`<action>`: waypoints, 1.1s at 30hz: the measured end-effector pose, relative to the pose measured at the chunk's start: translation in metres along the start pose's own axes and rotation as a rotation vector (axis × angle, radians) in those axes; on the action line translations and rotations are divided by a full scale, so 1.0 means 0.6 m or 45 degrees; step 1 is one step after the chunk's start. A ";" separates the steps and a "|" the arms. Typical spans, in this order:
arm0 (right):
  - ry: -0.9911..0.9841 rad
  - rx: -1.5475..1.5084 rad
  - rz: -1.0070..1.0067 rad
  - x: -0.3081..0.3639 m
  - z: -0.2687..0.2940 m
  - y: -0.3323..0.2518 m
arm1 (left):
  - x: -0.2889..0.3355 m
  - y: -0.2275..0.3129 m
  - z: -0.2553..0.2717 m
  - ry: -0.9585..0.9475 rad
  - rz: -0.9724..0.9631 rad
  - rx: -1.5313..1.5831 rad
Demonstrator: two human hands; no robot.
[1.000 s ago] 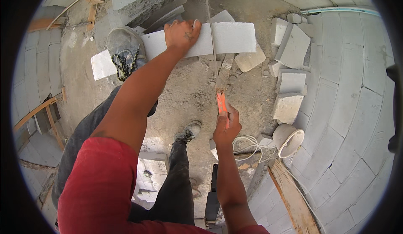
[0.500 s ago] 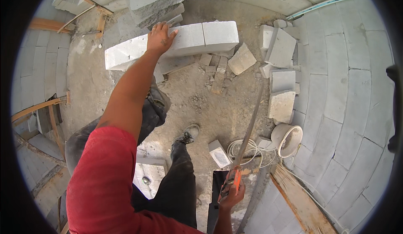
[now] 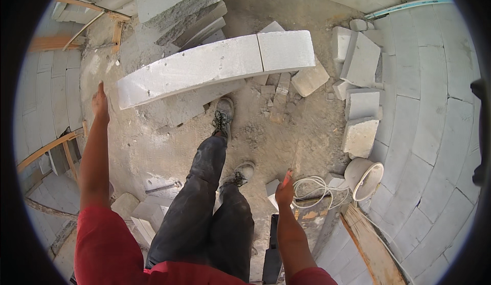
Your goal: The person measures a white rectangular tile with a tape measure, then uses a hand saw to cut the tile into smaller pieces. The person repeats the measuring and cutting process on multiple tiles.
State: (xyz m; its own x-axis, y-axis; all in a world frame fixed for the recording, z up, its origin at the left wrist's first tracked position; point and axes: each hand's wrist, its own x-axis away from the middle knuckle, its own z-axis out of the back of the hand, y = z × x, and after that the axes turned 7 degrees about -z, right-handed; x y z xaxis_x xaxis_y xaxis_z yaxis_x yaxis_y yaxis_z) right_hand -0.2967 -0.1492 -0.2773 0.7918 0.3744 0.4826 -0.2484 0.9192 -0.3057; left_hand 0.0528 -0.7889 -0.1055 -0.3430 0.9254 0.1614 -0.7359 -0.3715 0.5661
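A long white aerated concrete block point(image 3: 194, 70) lies across rubble and other blocks ahead of me, a dark straight line running across it near its right end. My left hand point(image 3: 101, 103) is off the block, in the air just beyond its left end, fingers stretched out and empty. Low at the right, my right hand point(image 3: 285, 193) is wrapped round the orange handle of a hand saw point(image 3: 287, 177). The blade is seen nearly edge-on and is hard to make out. My feet stand on the dusty floor, one boot point(image 3: 223, 114) close to the block's near side.
Broken blocks point(image 3: 360, 60) line the right wall, with a white bucket point(image 3: 364, 179) and a coiled pale cable point(image 3: 317, 190) nearer. More large blocks point(image 3: 179, 4) are stacked behind the long one. A hammer-like tool point(image 3: 163, 187) and wooden boards point(image 3: 371, 246) lie around.
My left hand has let go of the block's top and swung left. The saw's blade has turned nearly edge-on. My left foot has come into view near the block.
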 end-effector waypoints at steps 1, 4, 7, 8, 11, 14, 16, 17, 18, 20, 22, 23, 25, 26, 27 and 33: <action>-0.138 0.063 -0.093 -0.003 -0.010 0.017 | -0.022 -0.017 0.008 -0.051 0.240 0.061; -0.399 0.129 -0.321 -0.051 0.005 0.013 | -0.094 -0.037 -0.004 -0.557 1.000 0.288; -0.287 -0.066 -0.223 -0.204 0.097 -0.113 | -0.126 -0.054 -0.037 -1.126 1.145 0.471; -0.426 -0.546 -1.025 -0.282 0.150 -0.174 | -0.132 -0.058 -0.057 -1.214 1.148 0.548; -0.653 -0.870 -0.876 -0.504 0.283 -0.388 | -0.133 -0.069 -0.120 -1.432 1.079 0.720; -1.106 -0.762 -0.727 -0.655 0.339 -0.571 | -0.132 -0.076 -0.146 -1.501 0.925 0.752; -1.157 -0.509 -0.634 -0.690 0.329 -0.650 | -0.136 -0.078 -0.153 -1.414 0.974 0.631; -1.019 -0.317 -0.570 -0.693 0.313 -0.680 | -0.141 -0.078 -0.154 -1.303 1.002 0.531; -1.037 -0.177 -0.447 -0.688 0.310 -0.699 | -0.143 -0.080 -0.155 -1.367 1.050 0.631; -1.142 -0.253 -0.482 -0.663 0.298 -0.721 | -0.146 -0.081 -0.159 -1.427 0.923 0.640; -1.086 -0.512 -0.664 -0.632 0.305 -0.726 | -0.141 -0.082 -0.161 -1.433 0.911 0.666; -1.177 -0.507 -0.660 -0.617 0.312 -0.725 | -0.134 -0.083 -0.161 -1.429 0.944 0.697; -1.131 -0.595 -0.663 -0.591 0.331 -0.718 | -0.118 -0.082 -0.157 -1.389 0.928 0.718; -1.193 -0.597 -0.623 -0.583 0.339 -0.714 | -0.108 -0.082 -0.153 -1.348 0.881 0.709; -1.184 -0.547 -0.598 -0.574 0.345 -0.710 | -0.103 -0.081 -0.151 -1.251 0.889 0.611; -1.140 -0.693 -0.891 -0.526 0.346 -0.677 | -0.091 -0.088 -0.129 -1.361 1.004 0.854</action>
State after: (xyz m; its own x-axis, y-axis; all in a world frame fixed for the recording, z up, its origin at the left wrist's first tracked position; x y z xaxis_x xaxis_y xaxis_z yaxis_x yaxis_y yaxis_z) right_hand -0.5617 -0.6152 -0.1349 -0.0471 -0.0239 0.9986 0.5013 0.8642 0.0443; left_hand 0.0653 -0.8255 -0.2069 0.2839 0.2337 0.9300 -0.0679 -0.9625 0.2626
